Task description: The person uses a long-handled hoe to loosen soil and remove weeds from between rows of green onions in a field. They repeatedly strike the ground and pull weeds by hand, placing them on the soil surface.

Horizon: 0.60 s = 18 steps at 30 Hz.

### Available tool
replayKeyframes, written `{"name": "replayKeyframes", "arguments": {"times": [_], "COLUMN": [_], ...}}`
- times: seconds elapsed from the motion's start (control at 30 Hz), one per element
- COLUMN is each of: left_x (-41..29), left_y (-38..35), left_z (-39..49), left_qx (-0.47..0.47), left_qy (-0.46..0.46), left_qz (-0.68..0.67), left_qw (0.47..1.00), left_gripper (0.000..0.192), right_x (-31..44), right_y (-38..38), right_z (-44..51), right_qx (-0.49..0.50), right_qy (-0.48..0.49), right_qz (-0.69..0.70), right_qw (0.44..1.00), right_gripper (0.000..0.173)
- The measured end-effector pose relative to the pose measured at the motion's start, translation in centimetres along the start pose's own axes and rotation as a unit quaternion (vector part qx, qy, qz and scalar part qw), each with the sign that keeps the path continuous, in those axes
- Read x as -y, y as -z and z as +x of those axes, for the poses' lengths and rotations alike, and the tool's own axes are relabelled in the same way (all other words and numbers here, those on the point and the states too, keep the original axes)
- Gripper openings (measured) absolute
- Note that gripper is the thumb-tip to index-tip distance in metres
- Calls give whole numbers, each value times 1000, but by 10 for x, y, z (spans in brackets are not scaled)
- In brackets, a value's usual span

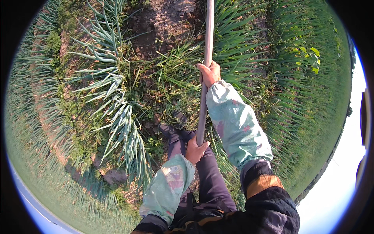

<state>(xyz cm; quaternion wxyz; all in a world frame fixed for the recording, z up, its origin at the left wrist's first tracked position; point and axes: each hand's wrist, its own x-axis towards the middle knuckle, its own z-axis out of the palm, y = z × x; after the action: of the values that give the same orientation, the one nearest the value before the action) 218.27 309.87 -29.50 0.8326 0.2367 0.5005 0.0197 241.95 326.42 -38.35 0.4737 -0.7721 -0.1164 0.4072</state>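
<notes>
A long wooden pole (209, 35), like the handle of a long tool, runs from between my thighs up past the top edge, where its far end is out of view. My right hand (211, 73) grips it midway along the visible length. Lower down, my left hand (195, 150) is wrapped around the pole's near end. Green printed sleeve covers reach over both forearms. Uprooted or flattened green weeds (178, 67) lie on the ground left of the pole, ahead of my shoes (168, 130).
A row of onion plants (114, 84) with thick bluish leaves grows to the left. Denser, finer green leaves (242, 44) lean along the right side. Bare, cloddy soil (172, 22) shows ahead. Low weeds (70, 117) fill the furrow beyond the left row.
</notes>
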Motion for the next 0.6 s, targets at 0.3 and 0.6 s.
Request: {"name": "replayKeyframes", "arguments": {"times": [0.3, 0.6], "left_x": [47, 52], "left_y": [26, 5], "left_z": [-132, -126], "left_qx": [-76, -46], "left_qy": [104, 125], "left_qz": [-76, -55], "left_qw": [989, 990], "left_gripper": [21, 19], "right_x": [-139, -119], "right_y": [-21, 17], "right_z": [-121, -58], "right_qx": [-34, -4], "right_qy": [-213, -284], "right_qz": [-167, -134], "right_qw": [962, 950], "right_gripper": [25, 21]}}
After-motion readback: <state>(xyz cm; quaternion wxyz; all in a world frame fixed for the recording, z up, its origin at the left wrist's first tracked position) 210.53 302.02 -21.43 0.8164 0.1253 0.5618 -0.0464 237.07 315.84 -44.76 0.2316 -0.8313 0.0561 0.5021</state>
